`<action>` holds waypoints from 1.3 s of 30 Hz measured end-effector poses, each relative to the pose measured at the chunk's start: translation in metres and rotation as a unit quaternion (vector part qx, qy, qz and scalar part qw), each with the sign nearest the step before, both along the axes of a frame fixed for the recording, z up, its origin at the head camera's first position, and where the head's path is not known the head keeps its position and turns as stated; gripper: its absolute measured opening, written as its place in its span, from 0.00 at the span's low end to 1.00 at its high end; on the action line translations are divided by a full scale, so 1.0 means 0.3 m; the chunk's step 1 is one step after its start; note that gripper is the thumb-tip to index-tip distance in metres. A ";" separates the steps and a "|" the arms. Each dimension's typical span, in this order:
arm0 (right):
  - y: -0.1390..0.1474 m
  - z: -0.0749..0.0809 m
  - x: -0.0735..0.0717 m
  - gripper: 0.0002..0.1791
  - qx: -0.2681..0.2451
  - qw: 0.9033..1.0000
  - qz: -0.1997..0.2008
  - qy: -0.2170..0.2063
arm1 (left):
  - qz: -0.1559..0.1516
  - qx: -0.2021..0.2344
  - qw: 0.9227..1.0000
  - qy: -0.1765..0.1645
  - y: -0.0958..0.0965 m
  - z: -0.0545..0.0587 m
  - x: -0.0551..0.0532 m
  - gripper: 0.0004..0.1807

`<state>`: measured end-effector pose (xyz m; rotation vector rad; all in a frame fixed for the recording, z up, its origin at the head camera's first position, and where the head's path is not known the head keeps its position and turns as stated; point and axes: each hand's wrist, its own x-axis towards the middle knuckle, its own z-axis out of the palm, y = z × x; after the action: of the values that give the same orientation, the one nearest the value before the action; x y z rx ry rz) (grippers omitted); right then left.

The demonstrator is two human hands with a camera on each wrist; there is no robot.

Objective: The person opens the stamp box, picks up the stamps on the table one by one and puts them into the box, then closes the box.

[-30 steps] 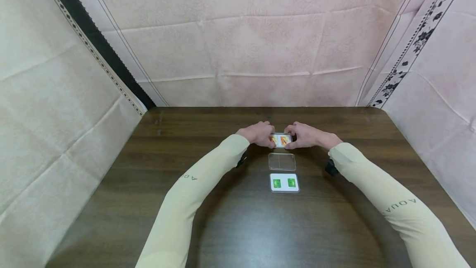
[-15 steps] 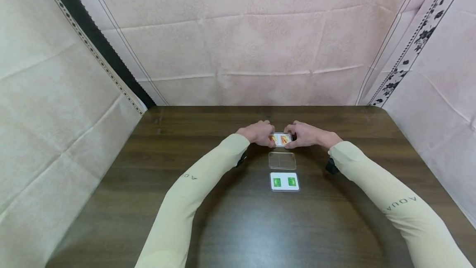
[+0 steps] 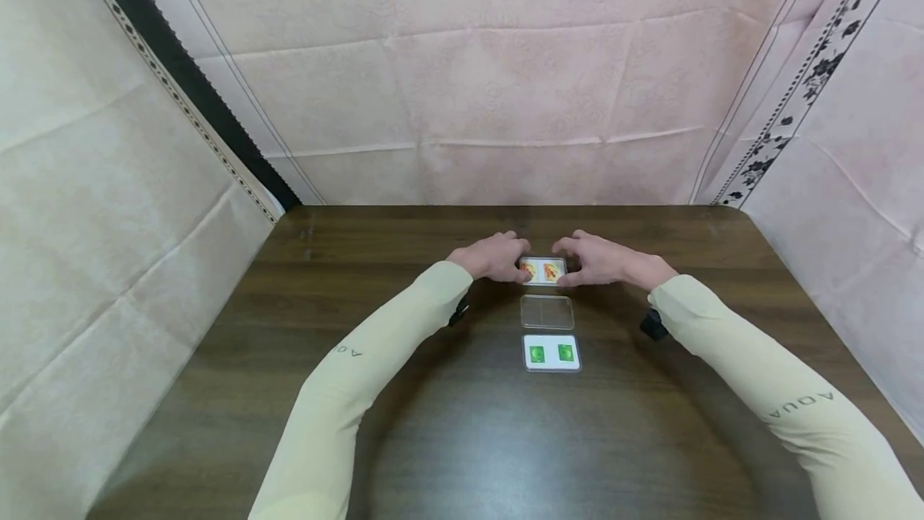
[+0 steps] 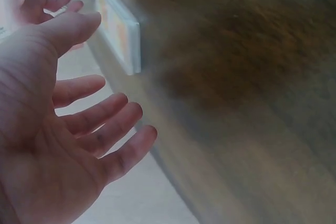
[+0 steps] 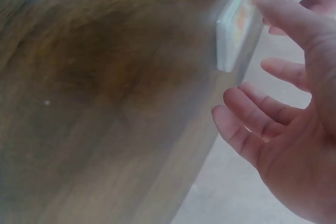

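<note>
Near the far side of the table lies a flat clear plastic case [image 3: 543, 270] with two orange-and-red pictures on a white card. To its left is my left hand [image 3: 496, 257], fingers spread and relaxed around nothing; the left wrist view shows a gap between most fingers and the case [image 4: 119, 32]. On the other side, my right hand [image 3: 595, 260] is likewise loosely spread, its thumb tip close to the case [image 5: 237, 27] in the right wrist view. Whether either thumb still touches it, I cannot tell.
A clear, see-through lid or tray [image 3: 547, 312] lies just nearer than the case. Nearer still is a second case [image 3: 552, 353] with two green pictures on white. The brown wooden table [image 3: 462, 440] meets pale cloth hangings [image 3: 469, 103] at its far edge.
Both hands have let go of the case with the orange pictures and drawn slightly outward, left hand leftward, right hand rightward. The case and the other items stay in place.
</note>
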<state>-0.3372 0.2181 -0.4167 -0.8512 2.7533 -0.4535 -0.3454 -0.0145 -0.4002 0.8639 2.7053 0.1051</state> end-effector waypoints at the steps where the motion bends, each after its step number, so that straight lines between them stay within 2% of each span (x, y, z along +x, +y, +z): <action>1: -0.002 0.008 0.005 0.39 0.000 1.000 0.000 0.003 | -0.002 0.002 1.000 0.005 0.000 0.006 0.005 0.33; 5: -0.009 0.033 0.024 0.37 0.000 1.000 0.002 0.008 | -0.011 0.005 1.000 0.016 0.001 0.029 0.024 0.33; 12: -0.009 0.054 0.060 0.35 0.000 1.000 0.002 0.000 | -0.008 -0.011 1.000 0.002 -0.012 0.051 0.061 0.33; 17: -0.006 0.060 0.089 0.35 -0.010 1.000 -0.004 0.000 | -0.006 -0.008 1.000 0.008 -0.022 0.063 0.088 0.33; 26: -0.015 0.042 0.133 0.35 -0.030 0.999 0.009 0.002 | -0.011 0.003 1.000 0.004 -0.021 0.055 0.125 0.34; 39: -0.019 0.043 0.174 0.37 -0.033 0.999 -0.001 -0.015 | -0.009 0.019 1.000 -0.011 -0.030 0.036 0.157 0.35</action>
<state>-0.2850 0.2123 -0.4039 -0.8488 2.7264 -0.5547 -0.2983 -0.0236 -0.3893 0.8932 2.6827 0.1603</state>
